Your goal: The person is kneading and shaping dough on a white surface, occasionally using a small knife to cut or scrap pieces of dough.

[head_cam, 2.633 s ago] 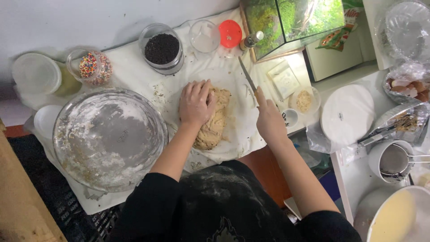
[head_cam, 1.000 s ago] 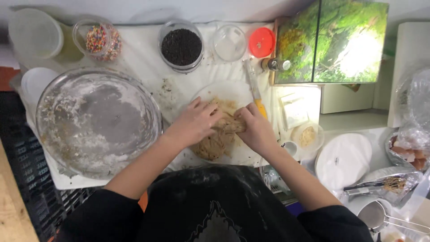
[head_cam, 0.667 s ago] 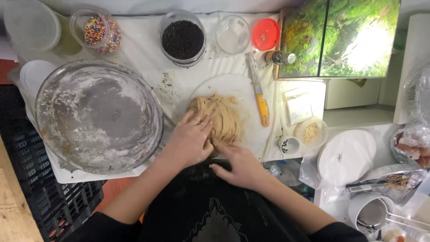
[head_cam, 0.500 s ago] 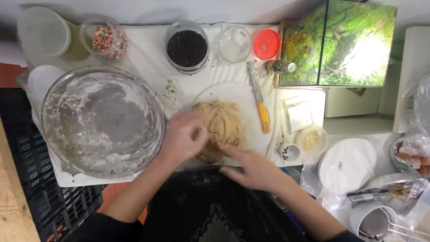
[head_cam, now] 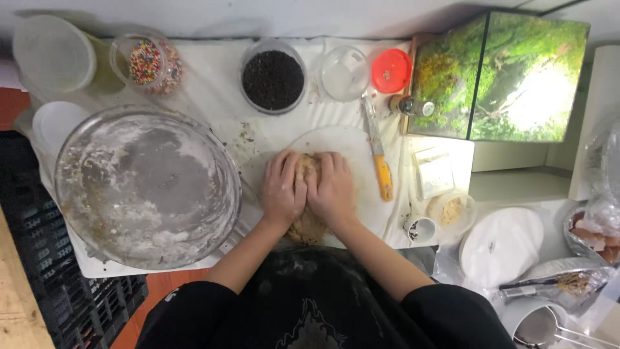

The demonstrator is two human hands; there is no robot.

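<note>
At the far left a wide glass mixing bowl (head_cam: 147, 187) sits on the white cloth (head_cam: 213, 110), its inside smeared with flour and crumbs. Behind it stand a tub of coloured sprinkles (head_cam: 147, 63) and a round tub of dark chocolate chips (head_cam: 273, 79).

At the centre lies the tan dough (head_cam: 306, 226), a rough, grainy lump on a round white board (head_cam: 361, 155). Its long axis runs from the person's body towards the back of the table, the near end poking out below the wrists.

The left hand (head_cam: 283, 187) and the right hand (head_cam: 330, 187) lie side by side on top of it, palms down, fingers together and pointing away, pressed flat on the dough rather than closed round it.

Just right of the board lies a knife with a yellow handle (head_cam: 379, 158), blade pointing away.
</note>
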